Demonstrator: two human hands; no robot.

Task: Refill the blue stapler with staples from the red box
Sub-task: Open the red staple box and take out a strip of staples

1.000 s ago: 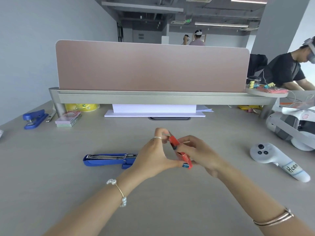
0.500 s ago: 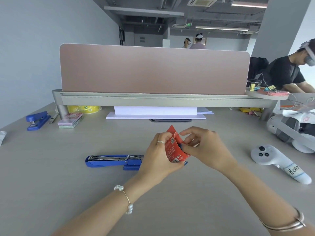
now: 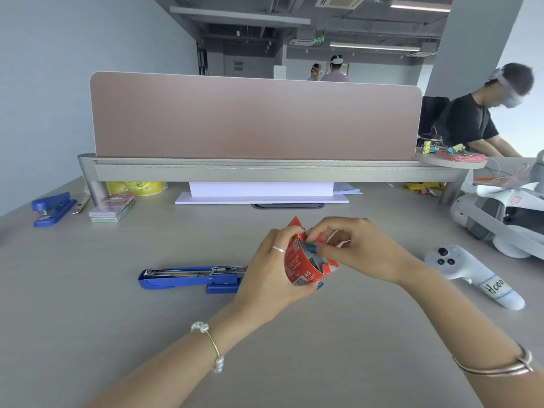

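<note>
Blue stapler (image 3: pixel 191 278) of plastic and metal lies swung open on the pale grey desk (image 3: pixel 88 319), just left of my hands. My left hand (image 3: pixel 272 272) is wrapped around the small red cardboard box (image 3: pixel 297 265), held above the desk with its flaps open; my right hand (image 3: pixel 357 250) pinches at the box mouth with fingertips. I see a pink divider panel (image 3: pixel 253 116) across the back, a white controller (image 3: pixel 471 275) lying to the right, a second blue stapler (image 3: pixel 51 207) far left, and bare desk towards me
</note>
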